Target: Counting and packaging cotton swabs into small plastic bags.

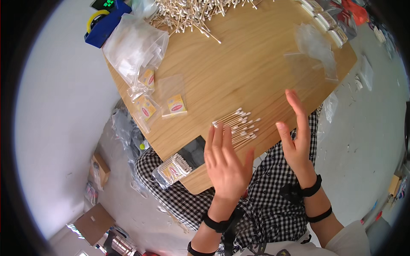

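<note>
We view a wooden table (pixel 256 68), its far part bearing a large heap of cotton swabs (pixel 188 15) well beyond the left hand (pixel 225 166), with a clear plastic bag (pixel 136 42) beyond that hand and to its left. We note the left hand with fingers extended and, to its right, the right hand (pixel 297 144), raised, thumb and forefinger spread apart. We find a clear packet of swabs (pixel 174 169) just left of the left hand, and a loose cluster of swabs (pixel 241 126) between the hands, partly beneath the left fingertips (pixel 220 126), though we cannot tell whether they touch.
</note>
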Available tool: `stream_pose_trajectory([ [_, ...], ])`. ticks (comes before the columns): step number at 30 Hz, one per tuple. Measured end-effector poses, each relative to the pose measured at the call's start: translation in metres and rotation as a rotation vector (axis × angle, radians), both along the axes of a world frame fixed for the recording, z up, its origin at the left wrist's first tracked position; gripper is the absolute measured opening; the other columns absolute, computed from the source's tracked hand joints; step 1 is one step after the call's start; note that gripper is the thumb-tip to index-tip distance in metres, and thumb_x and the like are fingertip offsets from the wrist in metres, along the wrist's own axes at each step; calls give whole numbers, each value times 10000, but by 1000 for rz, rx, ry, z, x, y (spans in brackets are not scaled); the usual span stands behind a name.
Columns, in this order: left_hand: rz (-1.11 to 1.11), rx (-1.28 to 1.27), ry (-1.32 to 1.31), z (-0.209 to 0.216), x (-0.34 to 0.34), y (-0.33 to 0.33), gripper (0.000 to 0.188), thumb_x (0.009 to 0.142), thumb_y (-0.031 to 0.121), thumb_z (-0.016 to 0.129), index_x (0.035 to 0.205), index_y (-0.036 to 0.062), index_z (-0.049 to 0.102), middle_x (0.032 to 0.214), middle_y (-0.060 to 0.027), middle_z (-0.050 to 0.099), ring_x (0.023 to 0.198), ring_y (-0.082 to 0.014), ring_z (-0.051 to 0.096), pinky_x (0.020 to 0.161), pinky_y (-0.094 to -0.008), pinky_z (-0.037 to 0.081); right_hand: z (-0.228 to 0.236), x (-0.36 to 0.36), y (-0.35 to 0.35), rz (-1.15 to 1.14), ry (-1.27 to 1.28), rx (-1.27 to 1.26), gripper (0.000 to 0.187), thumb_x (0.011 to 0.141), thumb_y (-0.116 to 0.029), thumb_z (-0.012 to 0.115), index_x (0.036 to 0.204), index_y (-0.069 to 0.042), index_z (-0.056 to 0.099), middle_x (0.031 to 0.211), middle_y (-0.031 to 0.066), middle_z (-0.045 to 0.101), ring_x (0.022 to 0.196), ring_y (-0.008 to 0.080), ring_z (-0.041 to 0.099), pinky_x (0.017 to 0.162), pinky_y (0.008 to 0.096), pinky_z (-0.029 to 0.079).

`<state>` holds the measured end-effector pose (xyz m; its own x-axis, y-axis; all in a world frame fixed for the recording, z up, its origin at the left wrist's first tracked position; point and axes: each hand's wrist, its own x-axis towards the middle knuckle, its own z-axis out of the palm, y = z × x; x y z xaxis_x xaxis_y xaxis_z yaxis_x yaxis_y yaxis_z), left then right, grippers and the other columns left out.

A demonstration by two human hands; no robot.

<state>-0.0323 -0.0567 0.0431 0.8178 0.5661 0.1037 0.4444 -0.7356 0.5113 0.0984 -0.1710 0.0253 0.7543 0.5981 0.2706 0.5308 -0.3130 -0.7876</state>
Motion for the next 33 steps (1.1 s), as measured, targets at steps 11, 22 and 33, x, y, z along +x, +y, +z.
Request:
stream_pose_trajectory([
  [11, -31, 255, 356, -29, 19, -19, 1069, 839, 736, 435, 1440, -135, 282, 1539, -301, 239, 1456, -404, 212, 1171, -485, 209, -5, -3, 10, -66, 37, 91, 408, 919, -52, 588, 1318, -11, 512, 1360, 163, 522, 1299, 346, 465, 1064, 417, 382],
  [22, -20, 163, 245, -40, 19, -11, 988, 881, 614, 504, 1461, -132, 217, 1549, -312, 193, 1469, -419, 149, 1181, -515, 158, 1, 24, 60, 417, -377, -239, 88, 713, -65, 674, 715, -65, 585, 800, 59, 564, 791, 238, 560, 764, 349, 459],
  [33, 14, 160, 221, -44, 16, -11, 1035, 860, 659, 507, 1464, -129, 214, 1547, -310, 198, 1468, -415, 157, 1182, -510, 158, 33, 56, 40, 507, -644, -488, 124, 629, -65, 663, 641, -58, 540, 750, 60, 520, 809, 240, 550, 773, 362, 430],
])
